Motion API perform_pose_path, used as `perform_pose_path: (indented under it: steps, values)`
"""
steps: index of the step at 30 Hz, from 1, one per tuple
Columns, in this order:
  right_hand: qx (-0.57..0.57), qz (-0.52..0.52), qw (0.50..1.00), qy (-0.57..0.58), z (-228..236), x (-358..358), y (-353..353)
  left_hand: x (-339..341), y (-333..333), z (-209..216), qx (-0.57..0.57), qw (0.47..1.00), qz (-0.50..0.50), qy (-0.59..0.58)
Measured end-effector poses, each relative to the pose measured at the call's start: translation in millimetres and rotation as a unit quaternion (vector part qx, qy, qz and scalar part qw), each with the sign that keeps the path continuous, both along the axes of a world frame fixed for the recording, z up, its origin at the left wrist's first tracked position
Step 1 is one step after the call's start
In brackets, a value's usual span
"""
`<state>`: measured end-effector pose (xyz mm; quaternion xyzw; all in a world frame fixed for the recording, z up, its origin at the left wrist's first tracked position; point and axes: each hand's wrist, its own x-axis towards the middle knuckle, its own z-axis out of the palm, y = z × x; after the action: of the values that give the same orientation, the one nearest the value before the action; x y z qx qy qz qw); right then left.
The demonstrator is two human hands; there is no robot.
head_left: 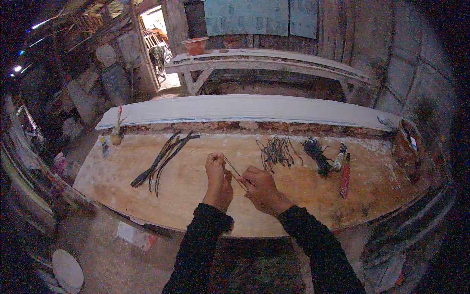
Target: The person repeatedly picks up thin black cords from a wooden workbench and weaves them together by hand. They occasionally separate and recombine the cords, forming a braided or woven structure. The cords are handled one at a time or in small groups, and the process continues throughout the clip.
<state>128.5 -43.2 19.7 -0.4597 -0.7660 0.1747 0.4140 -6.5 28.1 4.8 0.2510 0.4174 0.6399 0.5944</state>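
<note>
A thin, pale stick-like strip (pixel 232 166) slants between my hands above the wooden tabletop. My left hand (pixel 219 179) pinches its upper end between thumb and fingers. Lower down, my right hand (pixel 264 190) is closed around it, and a short end pokes out below the fingers. Its exact kind is too small to make out. Left of my hands lies a loose bundle of long dark strips (pixel 161 164). Beyond my right hand rest a tangled pile of thin dark cords (pixel 278 153) and a black cord bundle (pixel 318 156).
A red flat tool (pixel 345 175) and a whitish roll (pixel 340 158) lie at the right. At the far left stands a bottle-like thing (pixel 116 134). A long white board (pixel 245 109) borders the table's back, with a brown bag (pixel 408 144) at its right end.
</note>
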Motion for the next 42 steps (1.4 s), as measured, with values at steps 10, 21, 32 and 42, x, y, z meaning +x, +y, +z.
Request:
perform_pose_path:
  steps: [10,21,32,42]
  values:
    - [0.254,-0.151,0.949,-0.107,-11,51,17,-24,34,-32,0.319,0.872,0.058,0.368]
    - [0.071,-0.355,0.927,-0.099,-37,97,49,-167,70,-23,-0.047,0.619,0.205,0.757]
    - [0.08,-0.317,0.944,-0.039,-31,76,41,-155,69,-33,0.166,0.761,0.145,0.611]
    - [-0.284,0.019,0.849,0.445,-7,27,49,7,29,21,0.12,0.943,-0.226,0.212]
